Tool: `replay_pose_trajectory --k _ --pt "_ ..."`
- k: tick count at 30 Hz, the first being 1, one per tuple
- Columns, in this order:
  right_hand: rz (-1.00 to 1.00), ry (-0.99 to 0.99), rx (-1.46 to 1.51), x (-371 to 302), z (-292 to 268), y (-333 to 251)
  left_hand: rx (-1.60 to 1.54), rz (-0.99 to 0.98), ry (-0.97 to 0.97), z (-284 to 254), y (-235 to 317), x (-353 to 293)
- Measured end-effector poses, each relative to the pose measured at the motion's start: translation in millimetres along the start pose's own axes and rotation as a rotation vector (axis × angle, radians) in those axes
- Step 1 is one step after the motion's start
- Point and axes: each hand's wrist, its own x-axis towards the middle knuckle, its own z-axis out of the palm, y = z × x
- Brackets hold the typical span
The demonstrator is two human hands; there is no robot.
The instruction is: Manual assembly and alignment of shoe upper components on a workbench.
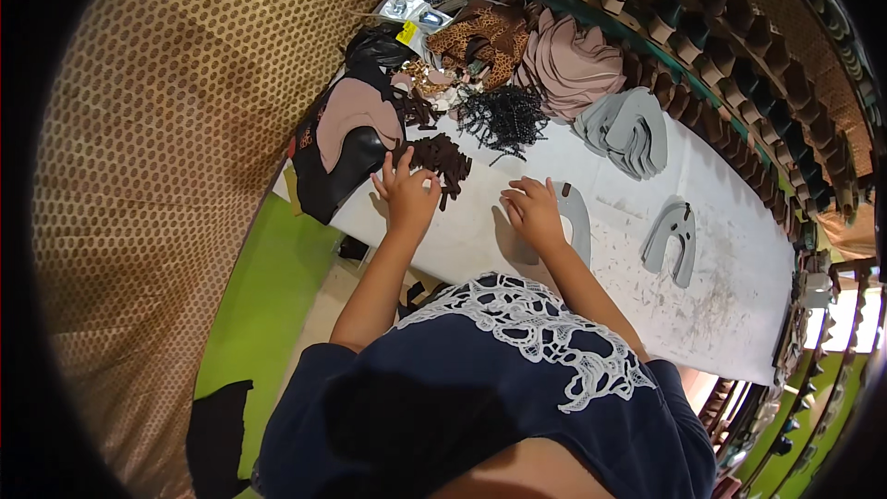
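Observation:
My left hand hovers by a pile of dark brown short strips. Its thumb and index fingertip meet in a pinch while the other fingers stick up; whatever the pinch may hold is too small to make out. My right hand is open, fingers apart, above the left side of a grey U-shaped shoe-upper piece and partly covering it. A small brown strip lies on the top of that grey piece. To the right, a small stack of similar grey pieces carries several little dark strips.
Along the back of the white-covered table lie stacked grey pieces, pink pieces, leopard-print pieces and black beaded trims. Pink pieces rest on black material at left. Shelves of shoes curve behind; a patterned curtain hangs left.

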Motion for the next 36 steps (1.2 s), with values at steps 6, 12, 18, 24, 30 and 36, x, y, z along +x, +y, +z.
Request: replay_pose_trajectory --k 6,12,18,24,30,36 --pt "-0.019 -0.018 0.220 15 -24 -25 -0.247 0.187 -0.144 -13 22 -4" --pt "-0.150 0.038 0.065 6 -40 -19 -0.122 0.473 -0.309 -23 62 -15" --pt "-0.065 0.027 0.139 -27 -48 6 -0.234 0.484 -0.327 -12 91 -35" --pt "0.130 0.156 0.291 -61 -51 28 -0.338 0.426 -0.362 12 113 -48" --pt "0.232 0.118 0.260 -83 -66 42 -0.417 0.376 -0.380 31 129 -61" --pt "0.195 0.111 0.278 -89 -62 52 -0.274 0.378 -0.498 36 138 -61"
